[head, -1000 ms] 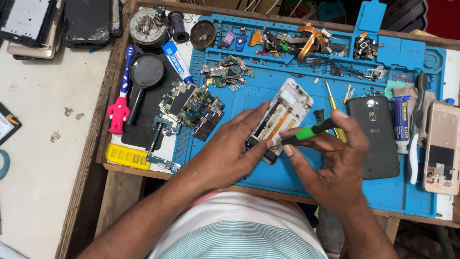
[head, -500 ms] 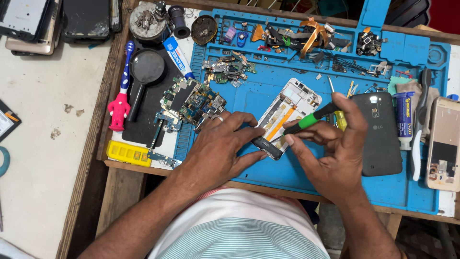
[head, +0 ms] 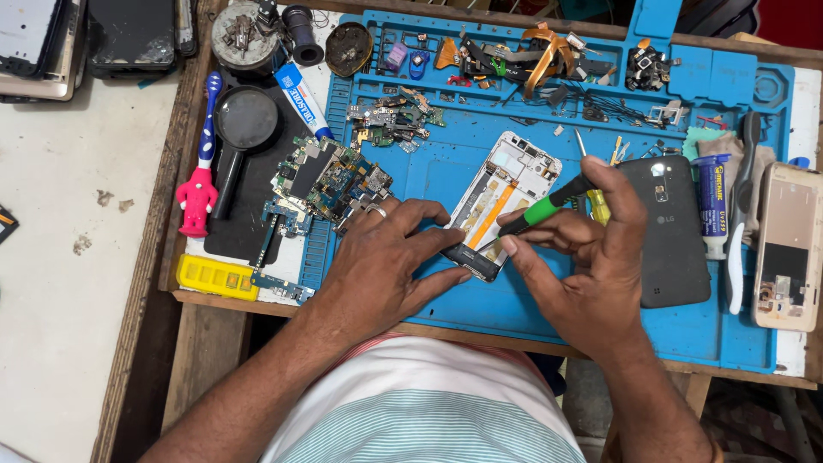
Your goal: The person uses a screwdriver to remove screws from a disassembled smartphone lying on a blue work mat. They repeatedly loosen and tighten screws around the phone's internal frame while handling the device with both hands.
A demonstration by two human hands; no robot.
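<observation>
Left hand (head: 386, 266) gripping an opened white phone frame (head: 501, 204) on a blue repair mat (head: 549, 296); right hand (head: 591, 249) clasping a green-handled screwdriver (head: 540, 210); mat's tray slots (head: 514, 51) holding small parts.

I see a wooden bench (head: 206, 343) carrying a blue work mat (head: 514, 300). Beside the mat lie a magnifying glass (head: 240, 129), a yellow tray (head: 214, 277) and a pink toothbrush (head: 199, 184).
</observation>
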